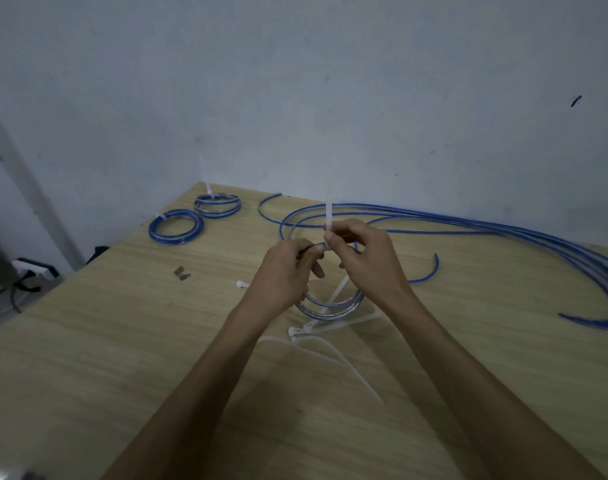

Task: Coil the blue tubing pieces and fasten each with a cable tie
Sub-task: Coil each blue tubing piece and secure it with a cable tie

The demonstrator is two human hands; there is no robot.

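Both hands are up over the middle of the table, working one coil of blue tubing held upright, its lower arc hanging just above the wood. Left hand has fingers curled round the coil's top, pinching the turns together; right hand pinches the cable tie, whose white tail sticks straight up past the knuckles. Whether the tie is already threaded thru its head I can't tell, fingers hide it. Tubing looks light, springy & smooth, so it prob. wants to unwind: best gripped right beside the tie point w/ all turns bunched. Tie is thin, stiff-ish plastic, easy to pull by the tail. Two finished coils lie at the far left corner, each w/ a tie on. Long loose tubing sweeps along the back edge to the right. Spare ties lie under the forearms. Surface is pale wood-grain laminate, pushed into a corner of plain grey-white walls; dim light.
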